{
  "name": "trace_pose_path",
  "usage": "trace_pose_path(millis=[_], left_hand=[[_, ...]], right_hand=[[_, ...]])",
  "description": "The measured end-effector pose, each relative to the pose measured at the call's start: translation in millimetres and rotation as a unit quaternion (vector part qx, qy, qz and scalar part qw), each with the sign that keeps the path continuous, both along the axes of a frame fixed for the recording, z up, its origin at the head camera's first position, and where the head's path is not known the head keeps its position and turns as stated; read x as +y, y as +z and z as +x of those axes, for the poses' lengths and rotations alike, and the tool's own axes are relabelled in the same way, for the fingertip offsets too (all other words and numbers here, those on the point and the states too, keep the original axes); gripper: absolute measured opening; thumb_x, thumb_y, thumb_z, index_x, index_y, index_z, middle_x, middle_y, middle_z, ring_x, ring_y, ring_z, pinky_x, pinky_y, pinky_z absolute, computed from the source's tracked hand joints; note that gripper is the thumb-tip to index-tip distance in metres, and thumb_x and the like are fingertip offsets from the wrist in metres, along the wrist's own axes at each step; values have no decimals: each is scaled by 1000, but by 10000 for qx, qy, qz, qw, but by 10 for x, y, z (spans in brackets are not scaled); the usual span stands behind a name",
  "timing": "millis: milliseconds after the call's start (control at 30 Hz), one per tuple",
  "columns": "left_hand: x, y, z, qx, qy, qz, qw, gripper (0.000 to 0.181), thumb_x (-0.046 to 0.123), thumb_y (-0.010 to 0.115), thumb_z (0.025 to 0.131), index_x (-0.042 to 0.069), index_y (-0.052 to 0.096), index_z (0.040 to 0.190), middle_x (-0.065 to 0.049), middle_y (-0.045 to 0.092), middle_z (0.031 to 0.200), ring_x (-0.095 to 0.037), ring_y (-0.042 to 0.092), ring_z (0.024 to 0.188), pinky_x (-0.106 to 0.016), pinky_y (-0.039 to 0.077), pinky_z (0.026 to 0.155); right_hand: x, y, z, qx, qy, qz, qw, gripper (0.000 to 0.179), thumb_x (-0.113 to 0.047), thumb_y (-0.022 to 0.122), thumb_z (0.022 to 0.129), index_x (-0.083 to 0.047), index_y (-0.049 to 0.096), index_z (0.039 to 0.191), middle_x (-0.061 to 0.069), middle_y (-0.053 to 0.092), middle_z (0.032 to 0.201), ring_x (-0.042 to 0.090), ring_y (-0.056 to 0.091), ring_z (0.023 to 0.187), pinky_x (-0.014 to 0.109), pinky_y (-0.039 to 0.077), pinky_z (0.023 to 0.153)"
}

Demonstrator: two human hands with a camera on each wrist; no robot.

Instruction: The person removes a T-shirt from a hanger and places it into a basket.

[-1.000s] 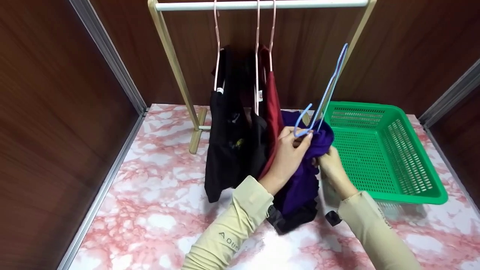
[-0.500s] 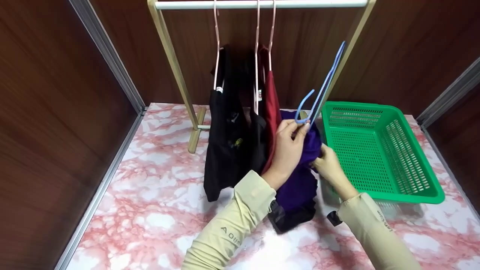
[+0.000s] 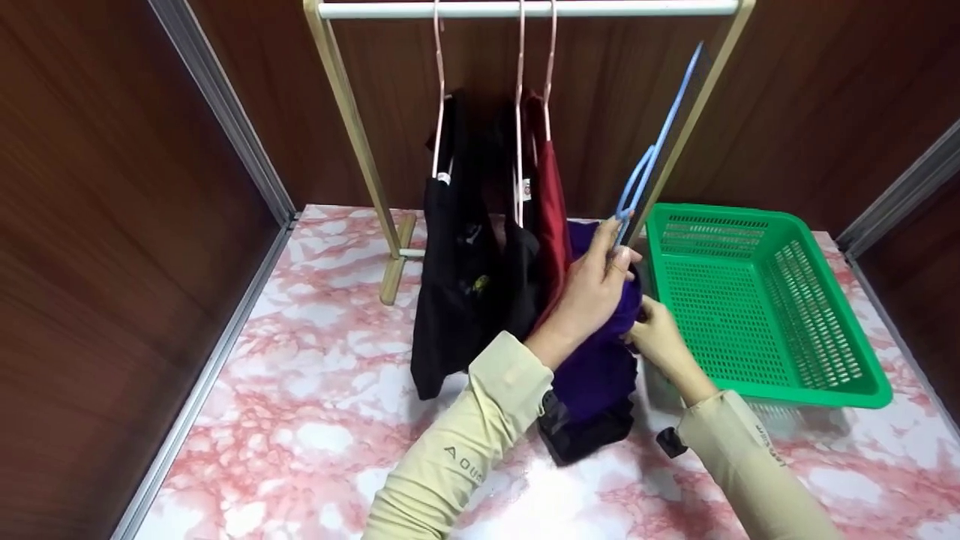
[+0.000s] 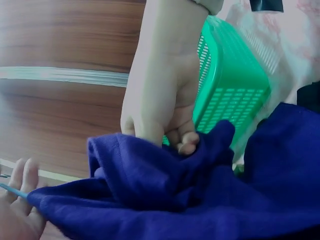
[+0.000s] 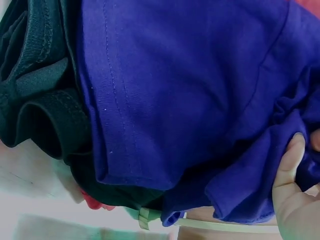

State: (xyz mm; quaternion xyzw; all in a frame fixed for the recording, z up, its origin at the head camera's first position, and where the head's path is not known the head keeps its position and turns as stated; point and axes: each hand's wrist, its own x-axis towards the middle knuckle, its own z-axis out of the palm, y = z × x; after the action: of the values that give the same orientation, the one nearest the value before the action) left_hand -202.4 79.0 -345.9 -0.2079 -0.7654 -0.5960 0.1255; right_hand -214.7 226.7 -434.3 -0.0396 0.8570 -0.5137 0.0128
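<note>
- Left hand [image 3: 589, 292] touching the blue hanger [image 3: 685, 81]; cannot tell whether its fingers close on it.
- Hanger tilted, its far end raised; lower part at the purple garment [image 3: 596, 375].
- Right hand [image 3: 664, 337] grips bunched purple cloth.
- Purple garment between red garment [image 3: 553, 195] and green basket [image 3: 817, 394].
- Red garment hangs from the rack rail [image 3: 637, 9], as do black clothes [image 3: 457, 300].

Left forearm [image 3: 450, 457]: angled inward from lower left in the head view. Left grip [image 3: 589, 292]: raised, index finger [image 3: 604, 241] extended upward. Right forearm [image 3: 754, 465]: angled inward from lower right. Right grip [image 3: 661, 334]: positioned lower, thumb [image 5: 288, 172] pressed in a pinch.
</note>
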Motion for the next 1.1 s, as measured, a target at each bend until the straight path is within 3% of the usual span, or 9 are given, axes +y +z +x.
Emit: trace_pose_path(millis=[133, 233, 333, 433, 600, 667, 733, 900, 1100], left_hand=[[-31, 42, -2, -411, -419, -496, 9970, 53, 10, 40, 102, 18, 21, 151, -11, 68, 100, -19, 68, 74, -13, 50, 72], [-7, 56, -18, -695, -446, -393, 9958, 51, 11, 40, 102, 15, 22, 150, -11, 69, 105, -22, 69, 76, -13, 50, 70], [32, 56, -40, -857, -219, -67, 9961, 33, 9, 42, 101, 4, 39, 133, -13, 70, 109, -25, 71, 81, -12, 51, 69], [56, 59, -74, -731, 103, 153, 9972, 18, 9, 45, 100, -1, 49, 115, -17, 71, 106, -26, 72, 82, -12, 51, 66], [56, 148, -110, -616, 625, 148, 9960, 20, 16, 46, 101, 6, 55, 115, -15, 70, 99, -22, 70, 78, -13, 49, 65], [57, 203, -121, -774, 626, 354, 9944, 21, 18, 43, 102, 8, 54, 118, -14, 67, 98, -21, 66, 83, -15, 46, 69], [60, 245, -140, -923, 551, 653, 9921, 24, 15, 39, 103, 10, 54, 121, -12, 66, 108, -17, 60, 92, -17, 43, 76], [56, 270, -186, -1280, 189, 1476, 9806, 40, 2, 35, 99, 7, 52, 135, -11, 57, 130, -9, 45, 93, -14, 36, 85], [72, 195, -277, -1319, 169, 2263, 9649, 35, -5, 38, 98, -6, 52, 130, -12, 55, 93, -4, 44, 73, -12, 38, 67]], right_hand=[[12, -4, 15, -328, 57, -62, 9994, 14, -6, 53, 90, 5, 54, 98, -8, 52, 61, 4, 50, 54, 21, 45, 51], [35, -23, 14, -506, 119, -81, 9986, 16, -8, 52, 90, 3, 54, 101, -8, 52, 62, 5, 51, 55, 24, 46, 52], [49, -47, 7, -619, 161, -98, 9979, 15, -9, 51, 91, 2, 54, 101, -7, 52, 63, 6, 51, 56, 24, 47, 53], [60, -78, 7, -707, 170, -72, 9973, 14, -9, 51, 91, 2, 54, 100, -6, 53, 64, 6, 52, 57, 25, 47, 55], [72, -138, 30, -752, 255, -45, 9968, 10, -9, 51, 91, 1, 54, 94, -5, 52, 63, 6, 52, 57, 26, 48, 57], [68, -166, 40, -682, 277, -61, 9973, 8, -7, 51, 90, 0, 53, 90, -5, 52, 62, 6, 51, 56, 24, 47, 56], [64, -192, 48, -607, 298, -67, 9977, 8, -6, 50, 90, 1, 53, 88, -5, 52, 61, 5, 51, 55, 23, 47, 55], [57, -248, 73, -630, 287, -18, 9976, 11, -6, 51, 91, 4, 54, 90, -3, 53, 61, 5, 52, 54, 21, 47, 54], [81, -298, 102, -669, 342, -8, 9972, 8, -6, 52, 90, 0, 54, 86, -4, 53, 60, 7, 52, 55, 22, 46, 55]])
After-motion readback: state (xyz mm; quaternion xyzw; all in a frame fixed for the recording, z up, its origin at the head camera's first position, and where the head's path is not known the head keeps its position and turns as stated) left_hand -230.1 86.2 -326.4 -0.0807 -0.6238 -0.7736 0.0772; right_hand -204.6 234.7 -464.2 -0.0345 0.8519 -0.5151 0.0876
